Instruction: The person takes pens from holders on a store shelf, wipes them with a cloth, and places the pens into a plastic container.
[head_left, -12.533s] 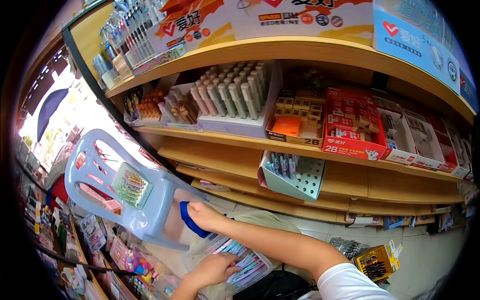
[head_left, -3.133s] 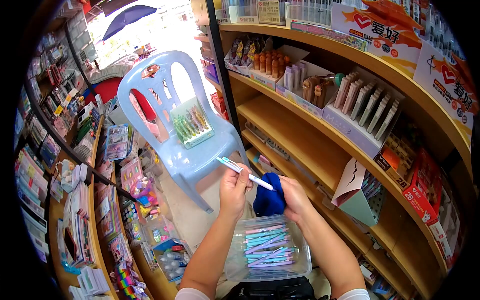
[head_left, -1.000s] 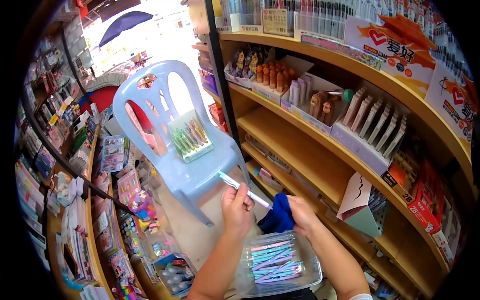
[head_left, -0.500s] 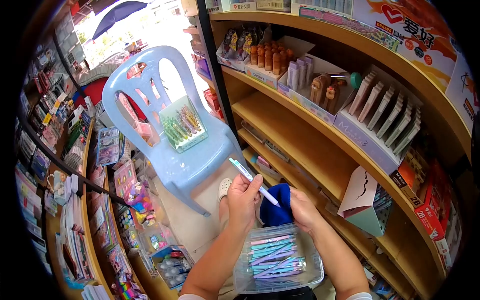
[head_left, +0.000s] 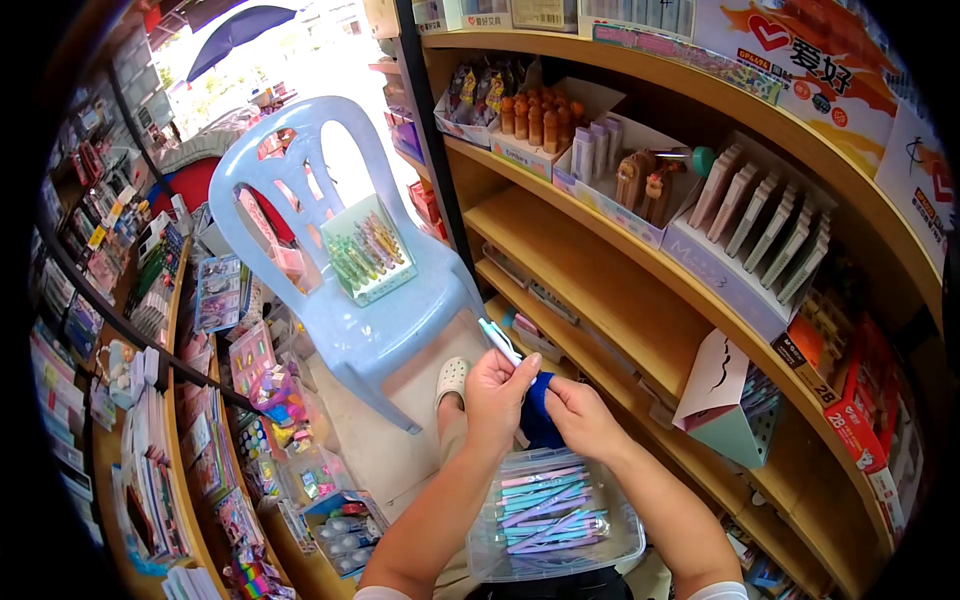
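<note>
A white pen with a light teal end (head_left: 499,342) is pinched in my left hand (head_left: 497,392), its teal end pointing up and left. My right hand (head_left: 588,418) grips a dark blue cloth (head_left: 540,412) close beside it. The pen's lower part is hidden behind my left fingers and the cloth. Below both hands, a clear plastic box (head_left: 633,540) rests by my lap and holds several pastel pens (head_left: 548,505) in pink, teal and purple.
A light blue chair (head_left: 370,325) bears a box of pens (head_left: 368,250). Wooden shelves (head_left: 590,262) with stationery boxes run along the right, where a pale green pen holder (head_left: 728,432) stands. Magazines and toys line the left. A beige clog (head_left: 453,380) shows on the floor.
The pen has shifted lower and is now largely covered by my left hand, which has moved in against the cloth. The cloth is more bunched between my hands.
</note>
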